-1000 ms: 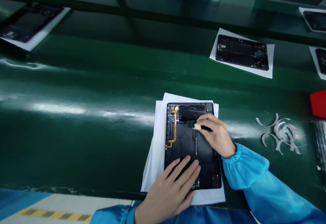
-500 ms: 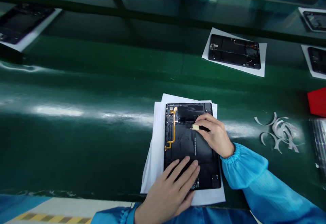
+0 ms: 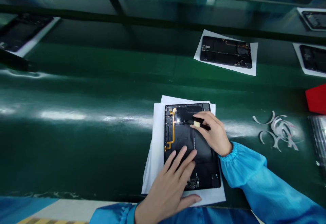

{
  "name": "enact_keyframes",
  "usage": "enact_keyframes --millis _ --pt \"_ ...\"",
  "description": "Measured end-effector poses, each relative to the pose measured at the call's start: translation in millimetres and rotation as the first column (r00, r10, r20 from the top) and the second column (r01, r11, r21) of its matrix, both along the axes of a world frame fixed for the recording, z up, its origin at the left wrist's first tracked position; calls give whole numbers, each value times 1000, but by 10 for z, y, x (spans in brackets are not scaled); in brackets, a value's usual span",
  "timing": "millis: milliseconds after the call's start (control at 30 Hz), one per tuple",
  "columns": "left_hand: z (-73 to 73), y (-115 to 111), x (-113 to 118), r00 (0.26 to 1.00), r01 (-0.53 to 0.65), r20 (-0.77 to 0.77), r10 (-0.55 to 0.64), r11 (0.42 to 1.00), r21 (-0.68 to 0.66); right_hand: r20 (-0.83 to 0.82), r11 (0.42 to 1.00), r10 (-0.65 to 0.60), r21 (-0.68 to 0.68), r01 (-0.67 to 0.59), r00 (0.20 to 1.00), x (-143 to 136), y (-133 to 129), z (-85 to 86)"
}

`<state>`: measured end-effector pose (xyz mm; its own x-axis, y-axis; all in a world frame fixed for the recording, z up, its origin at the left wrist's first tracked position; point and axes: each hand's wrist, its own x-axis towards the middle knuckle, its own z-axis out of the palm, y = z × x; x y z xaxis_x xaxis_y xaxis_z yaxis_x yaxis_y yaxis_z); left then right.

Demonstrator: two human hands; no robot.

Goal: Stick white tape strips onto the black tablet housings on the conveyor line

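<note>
From the head camera, an opened tablet lies face down on white paper sheets on the green conveyor belt, just in front of the person. The left hand rests flat on the tablet's lower half, fingers spread and grasping nothing. The right hand is pinched around a small black tool with a pale tip, pressed to the upper part of the board; what the tip is cannot be made out. An orange flex cable runs down the tablet's left side. Farther up the belt another tablet on paper lies well apart. White peeled strips lie to the right, near a red box.
</note>
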<state>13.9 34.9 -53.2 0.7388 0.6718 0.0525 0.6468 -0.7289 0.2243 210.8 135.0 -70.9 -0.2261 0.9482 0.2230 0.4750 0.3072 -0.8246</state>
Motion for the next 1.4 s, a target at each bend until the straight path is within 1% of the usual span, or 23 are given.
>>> enact_keyframes --millis 133,267,367,500,600,700,733,767,833,867,900,933,967,1000,1067,1133,1233,1267,1333,1400 --pt "20 228 59 999 -46 -6 46 999 26 -136 995 -89 -51 82 987 -11 13 -4" --pt "12 442 128 994 -106 -9 107 994 25 -230 984 -148 -135 119 962 -17 16 -36" --pt "-3 492 164 989 -148 -6 148 988 34 -245 980 -156 -162 118 957 -11 13 -43" --pt "-19 470 213 975 -224 -8 224 974 43 -230 980 -150 -162 115 962 -23 9 -44" --pt "-7 484 244 970 -242 15 242 970 -34 -225 978 -160 -172 122 961 -46 30 -20" --pt "33 540 180 963 -235 87 253 956 -176 -208 966 -194 -210 150 959 3 51 107" --pt "48 559 115 948 -252 134 288 940 -231 -177 962 -206 -216 166 962 48 41 176" --pt "60 571 26 917 -293 190 350 916 -275 -124 960 -207 -218 177 970 109 17 253" --pt "67 563 -209 806 -441 274 525 840 -315 41 958 -161 -232 167 986 256 -85 399" --pt "60 538 -338 745 -527 279 606 791 -311 134 956 -117 -254 148 984 330 -161 455" --pt "44 499 -459 702 -597 258 664 746 -295 217 948 -70 -288 132 974 396 -247 492" --pt "21 450 -563 681 -644 219 699 714 -274 283 936 -29 -329 125 959 449 -339 507" --pt "-7 394 -640 677 -670 171 716 695 -259 328 920 2 -371 127 945 485 -427 501" --pt "-36 337 -687 682 -679 130 720 689 -254 356 902 20 -410 137 934 506 -505 479" --pt "-92 247 -692 695 -663 124 708 698 -271 373 869 35 -470 157 927 507 -615 407" --pt "-127 206 -620 690 -640 193 697 713 -288 353 852 31 -499 160 935 481 -660 335" --pt "-118 215 -492 654 -648 311 690 723 -241 281 847 10 -512 141 960 452 -676 275" --pt "-98 222 -458 635 -647 347 690 720 -249 243 847 -4 -515 132 970 451 -687 271" --pt "-35 217 -405 570 -619 410 712 700 -355 153 846 -43 -521 117 987 452 -728 287" --pt "47 189 -358 473 -571 431 768 640 -514 59 847 -107 -518 122 993 442 -778 330"
